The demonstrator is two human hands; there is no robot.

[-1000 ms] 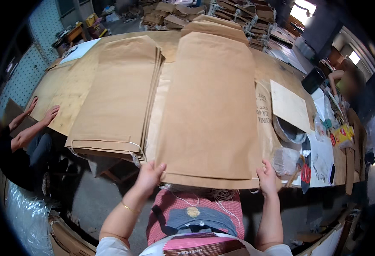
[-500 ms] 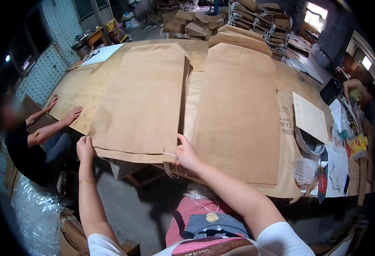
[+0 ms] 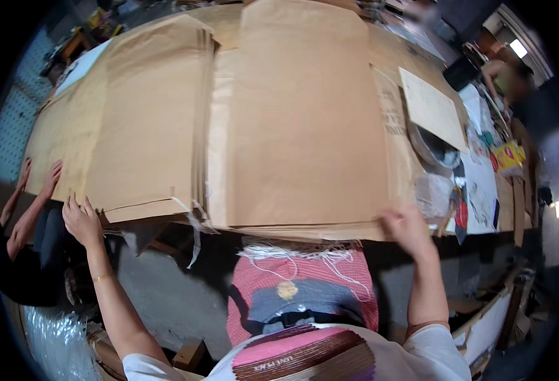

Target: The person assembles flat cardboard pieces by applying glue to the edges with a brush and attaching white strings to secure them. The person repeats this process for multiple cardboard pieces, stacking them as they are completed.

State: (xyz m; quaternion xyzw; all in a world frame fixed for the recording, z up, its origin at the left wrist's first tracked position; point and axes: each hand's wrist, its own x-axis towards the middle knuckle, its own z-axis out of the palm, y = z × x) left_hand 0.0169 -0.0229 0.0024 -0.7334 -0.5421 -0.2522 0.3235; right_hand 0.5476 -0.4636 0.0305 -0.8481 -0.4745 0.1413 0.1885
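Two stacks of brown paper sacks lie side by side on a wooden table. By the near left corner of the left sack stack is my left hand, open, its fingers stretched out at the edge. White strings hang from that stack's near right corner. My right hand is at the near right corner of the right sack stack. Motion blurs its fingers, so whether it grips the paper is unclear. More white strings lie across the red checked cloth over my lap.
At the left, another person's hands rest on the table. To the right are a pale board over a basin, a clear plastic bag, a red-handled tool and a yellow packet. Another person bends at the far right.
My right hand has left the left stack's near corner and moved right to the right stack's corner. My left hand's fingers have opened from their grip. The view has shifted right and down.
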